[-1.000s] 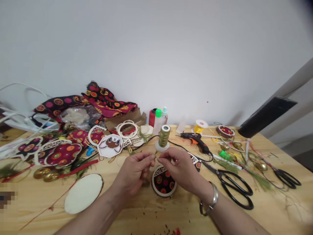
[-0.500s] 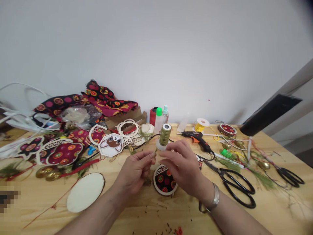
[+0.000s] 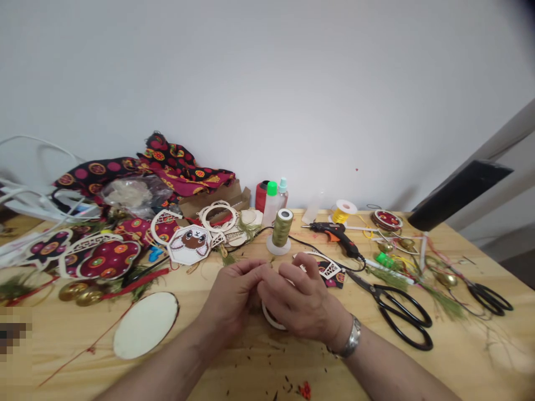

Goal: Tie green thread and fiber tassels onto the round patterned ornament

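Observation:
My left hand (image 3: 231, 292) is closed in a pinch, thumb against forefinger, in front of the olive-green thread spool (image 3: 282, 229). Right against its fingertips, my right hand (image 3: 300, 301) has its fingers curled in. Whatever lies between the fingers is too small or hidden to name. Below my hands, a round fabric ornament with a pale wooden rim (image 3: 272, 319) lies on the table, mostly covered by my right hand. Behind that hand is a patterned piece with a cut-out wooden frame (image 3: 331, 268). The spool stands upright on a pale round base.
Black-handled scissors (image 3: 401, 312) and a hot glue gun (image 3: 334, 234) lie to the right. A pale oval disc (image 3: 146, 326) is at left, near an animal-face octagon (image 3: 190, 245). Bottles (image 3: 271, 206), a yellow spool (image 3: 343, 210) and patterned cloth (image 3: 179, 167) line the back.
My right hand has moved left and down to meet my left fingertips, its spread fingers now curled in. It covers more of the round ornament and uncovers the framed piece behind.

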`<state>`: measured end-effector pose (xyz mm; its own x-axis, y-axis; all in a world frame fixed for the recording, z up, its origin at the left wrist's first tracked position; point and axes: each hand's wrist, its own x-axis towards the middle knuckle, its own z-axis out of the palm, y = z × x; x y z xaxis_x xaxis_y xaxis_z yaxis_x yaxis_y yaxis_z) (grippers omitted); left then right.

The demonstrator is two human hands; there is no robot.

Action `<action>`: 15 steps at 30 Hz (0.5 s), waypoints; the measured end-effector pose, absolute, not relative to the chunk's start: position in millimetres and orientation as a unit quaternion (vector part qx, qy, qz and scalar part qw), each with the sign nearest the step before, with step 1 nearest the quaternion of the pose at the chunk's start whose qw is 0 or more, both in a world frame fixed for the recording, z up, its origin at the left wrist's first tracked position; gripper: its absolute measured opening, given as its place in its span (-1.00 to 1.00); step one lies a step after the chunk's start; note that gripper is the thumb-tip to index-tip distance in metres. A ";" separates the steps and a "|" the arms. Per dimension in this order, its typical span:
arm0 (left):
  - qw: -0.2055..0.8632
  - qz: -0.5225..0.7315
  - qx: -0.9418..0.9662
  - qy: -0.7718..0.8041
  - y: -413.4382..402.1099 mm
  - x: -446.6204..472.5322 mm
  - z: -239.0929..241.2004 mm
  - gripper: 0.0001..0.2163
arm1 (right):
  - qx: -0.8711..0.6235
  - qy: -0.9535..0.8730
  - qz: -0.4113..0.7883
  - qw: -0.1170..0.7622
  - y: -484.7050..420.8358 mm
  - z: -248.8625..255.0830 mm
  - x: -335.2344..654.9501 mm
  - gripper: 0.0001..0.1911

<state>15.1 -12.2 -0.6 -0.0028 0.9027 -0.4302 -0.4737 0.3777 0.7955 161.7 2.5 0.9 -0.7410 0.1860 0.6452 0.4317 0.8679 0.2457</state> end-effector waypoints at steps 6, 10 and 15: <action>0.641 0.508 0.295 0.493 -12.9 15.1 -2.3 -0.83 | -0.269 -0.891 0.017 0.365 6.5 5.1 160.3 -0.86; 0.646 0.470 0.325 0.507 -13.7 14.9 -5.7 -0.83 | -0.312 -0.831 0.206 0.412 10.6 7.1 159.3 -0.95; 0.637 0.425 0.399 0.504 -13.2 11.7 -3.6 -0.85 | -0.359 -0.720 0.409 0.431 21.5 8.1 163.4 -0.93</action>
